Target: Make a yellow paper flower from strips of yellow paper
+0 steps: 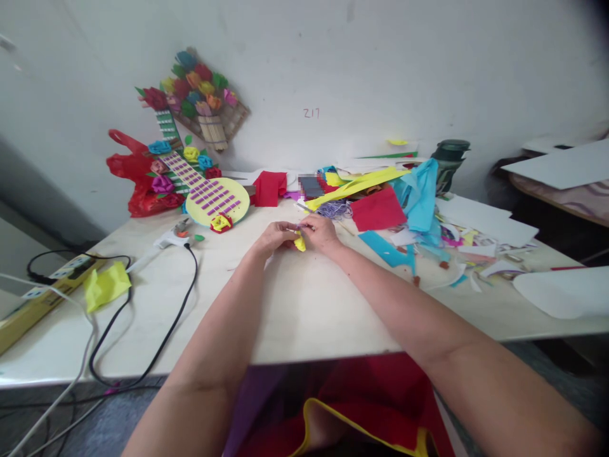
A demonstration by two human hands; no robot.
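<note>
Both arms reach out over a pale table (304, 311). My left hand (273, 236) and my right hand (320, 232) meet at the middle of the table, fingers pinched together around a small yellow paper piece (300, 243). A thin purple bit shows between the fingertips, too small to make out. Just beyond the hands lies a heap of coloured paper: a yellow strip (356, 185), a red sheet (378, 209) and light blue paper (419, 193).
A paper guitar with paper roses (209, 193) lies at the back left beside a red plastic bag (136, 174). A glue gun (171, 239) with a black cord, a power strip (45, 289) and crumpled yellow paper (105, 284) sit left. A dark bottle (448, 164) stands behind the scraps.
</note>
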